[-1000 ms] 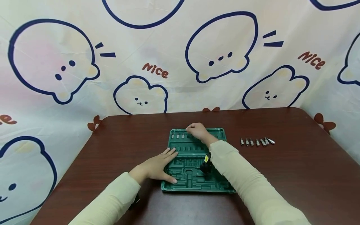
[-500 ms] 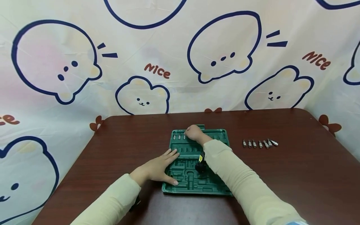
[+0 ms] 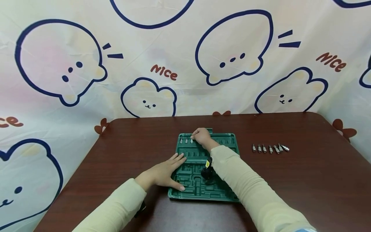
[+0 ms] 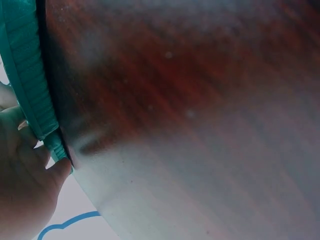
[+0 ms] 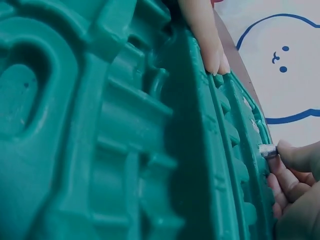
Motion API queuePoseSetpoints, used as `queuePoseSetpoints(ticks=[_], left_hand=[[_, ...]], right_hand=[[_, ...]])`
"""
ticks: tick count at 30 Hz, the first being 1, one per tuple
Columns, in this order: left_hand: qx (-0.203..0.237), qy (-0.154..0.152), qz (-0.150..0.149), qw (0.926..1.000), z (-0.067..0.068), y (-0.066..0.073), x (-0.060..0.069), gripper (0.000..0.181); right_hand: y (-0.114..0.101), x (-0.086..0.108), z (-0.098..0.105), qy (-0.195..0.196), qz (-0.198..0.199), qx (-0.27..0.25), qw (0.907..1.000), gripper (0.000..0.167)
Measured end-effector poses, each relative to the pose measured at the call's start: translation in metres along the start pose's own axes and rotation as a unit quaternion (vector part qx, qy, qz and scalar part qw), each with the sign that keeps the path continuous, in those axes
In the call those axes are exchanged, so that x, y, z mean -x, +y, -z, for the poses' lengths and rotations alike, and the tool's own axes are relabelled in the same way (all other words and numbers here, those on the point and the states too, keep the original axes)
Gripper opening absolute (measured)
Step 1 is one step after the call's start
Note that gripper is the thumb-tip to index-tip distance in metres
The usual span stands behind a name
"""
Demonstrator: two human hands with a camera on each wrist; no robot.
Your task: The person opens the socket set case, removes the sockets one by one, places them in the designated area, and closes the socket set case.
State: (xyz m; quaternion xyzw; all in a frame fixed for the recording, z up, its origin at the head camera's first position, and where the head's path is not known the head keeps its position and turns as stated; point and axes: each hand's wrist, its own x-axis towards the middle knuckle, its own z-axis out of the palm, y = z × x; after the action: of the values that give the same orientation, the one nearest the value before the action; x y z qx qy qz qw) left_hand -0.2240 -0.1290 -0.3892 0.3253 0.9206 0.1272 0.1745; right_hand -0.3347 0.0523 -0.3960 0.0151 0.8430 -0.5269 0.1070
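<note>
A green moulded tool case (image 3: 198, 161) lies open on the table. My left hand (image 3: 162, 172) rests spread over its left edge, fingers on the rim and thumb across the lower corner; in the left wrist view the fingers (image 4: 30, 165) touch the case's side. At the far row, my right hand (image 3: 202, 137) pinches a small silver socket (image 5: 268, 150) between thumb and fingers, at one of the slots. To its left, small silver sockets (image 3: 184, 140) stand in the same row. The socket's far end is hidden in the slot.
Several loose silver socket pieces (image 3: 271, 148) lie in a row on the brown table (image 3: 304, 180), right of the case. A patterned cloth (image 3: 185, 58) hangs behind the table's far edge.
My right hand has shifted slightly left along the far row, toward the seated sockets. The left hand stays on the case edge. The whole view has drifted a little.
</note>
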Motion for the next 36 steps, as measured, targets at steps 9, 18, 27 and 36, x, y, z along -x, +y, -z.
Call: queuePoseSetpoints(ticks=[9, 18, 27, 36], left_hand=[[-0.004, 0.004, 0.003, 1.0, 0.0, 0.0, 0.001, 0.102], [-0.01, 0.0, 0.01, 0.9999, 0.0, 0.001, 0.002, 0.102], [0.004, -0.003, 0.014, 0.9999, -0.001, 0.001, 0.0, 0.101], [0.0, -0.001, 0.011, 0.9999, -0.002, -0.001, 0.0, 0.101]], right_hand=[[0.004, 0.0, 0.001, 0.016, 0.015, -0.046, 0.9987, 0.009], [-0.002, 0.01, 0.017, 0.028, 0.033, -0.147, 0.9882, 0.009], [0.01, 0.031, 0.059, 0.018, 0.026, -0.185, 0.9823, 0.012], [0.034, 0.053, 0.108, 0.026, 0.027, -0.184, 0.9822, 0.012]])
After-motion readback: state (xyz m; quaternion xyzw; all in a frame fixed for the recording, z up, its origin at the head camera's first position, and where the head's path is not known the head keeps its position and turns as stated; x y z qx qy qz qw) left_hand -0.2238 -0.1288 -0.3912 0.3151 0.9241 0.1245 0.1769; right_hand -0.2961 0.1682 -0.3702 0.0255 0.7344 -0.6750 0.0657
